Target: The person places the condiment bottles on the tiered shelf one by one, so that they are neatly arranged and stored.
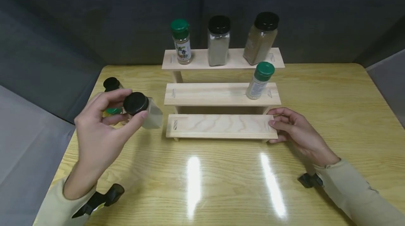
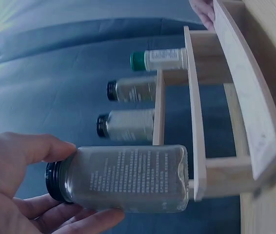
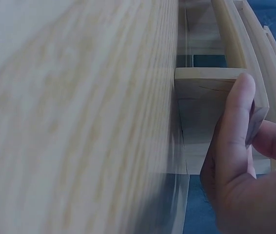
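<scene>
- Left hand [image 1: 101,124], near left of desk [image 1: 221,176]: fingers and thumb curled round a black-capped jar [image 1: 142,110] w/ pale powder inside; grip sits at the cap end, jar tipped on its side in mid-air, just left of the rack [image 1: 221,94].
- Right hand [image 1: 294,131]: fingertips pinch the right end of the lowest shelf [image 1: 221,126], thumb on top, steadying the rack.
- Doing it well, I'd say: turn the jar upright first, bring it in base-down over a bare bit of shelf, keep the right hand bracing so nothing rocks.
- Lowest shelf: nothing on it.
- Behind the held jar, on the desk: another black-capped jar [image 1: 111,83] plus a green cap [image 1: 113,111], mostly hidden by fingers; contents can't tell.
- Middle shelf: one green-capped shaker [image 1: 260,80] at the right end, light contents.
- Top shelf, farthest: green-capped bottle [image 1: 181,41] w/ printed label, black-capped jar of grey powder [image 1: 218,40], bigger black-capped jar of brownish powder [image 1: 261,38], leaning a bit.
</scene>
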Demonstrator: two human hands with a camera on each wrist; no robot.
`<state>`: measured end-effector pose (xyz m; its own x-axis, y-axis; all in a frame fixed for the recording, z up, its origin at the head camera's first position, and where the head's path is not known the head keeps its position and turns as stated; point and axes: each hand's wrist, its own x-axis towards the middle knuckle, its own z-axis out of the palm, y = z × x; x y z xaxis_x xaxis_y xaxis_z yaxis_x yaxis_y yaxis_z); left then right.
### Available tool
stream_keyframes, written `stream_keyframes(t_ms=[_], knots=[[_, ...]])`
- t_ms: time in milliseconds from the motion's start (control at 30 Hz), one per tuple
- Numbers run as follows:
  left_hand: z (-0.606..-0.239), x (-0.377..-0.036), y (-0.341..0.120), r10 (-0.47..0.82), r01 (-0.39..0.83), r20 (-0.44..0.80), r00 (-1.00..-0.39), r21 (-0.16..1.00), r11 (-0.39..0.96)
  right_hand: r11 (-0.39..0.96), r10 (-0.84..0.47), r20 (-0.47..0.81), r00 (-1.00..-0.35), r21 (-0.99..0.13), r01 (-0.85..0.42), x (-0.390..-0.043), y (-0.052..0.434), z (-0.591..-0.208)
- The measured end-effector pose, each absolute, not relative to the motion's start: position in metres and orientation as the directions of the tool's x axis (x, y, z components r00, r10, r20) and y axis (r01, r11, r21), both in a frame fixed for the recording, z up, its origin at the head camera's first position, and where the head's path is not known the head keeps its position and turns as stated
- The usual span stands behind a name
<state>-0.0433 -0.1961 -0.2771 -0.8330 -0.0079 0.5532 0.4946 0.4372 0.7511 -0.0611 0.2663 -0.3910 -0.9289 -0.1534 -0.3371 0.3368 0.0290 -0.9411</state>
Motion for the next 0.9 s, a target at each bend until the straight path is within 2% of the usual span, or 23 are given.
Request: stream_keyframes(t_ms=[633, 900], knots=[[-0.264, -0.095, -0.111, 0.182, 0.554, 0.524, -0.832, 0.780, 0.290, 0.026, -0.145, -0.361, -0.921, -0.932, 0.361, -0.062, 0.262, -0.390], [-0.263, -0.113, -0.085, 0.187, 0.529, 0.494, -0.849, 0.796, 0.294, 0.027, -0.163, -0.338, -0.927, -0.941, 0.338, -0.064, 0.260, -0.391]])
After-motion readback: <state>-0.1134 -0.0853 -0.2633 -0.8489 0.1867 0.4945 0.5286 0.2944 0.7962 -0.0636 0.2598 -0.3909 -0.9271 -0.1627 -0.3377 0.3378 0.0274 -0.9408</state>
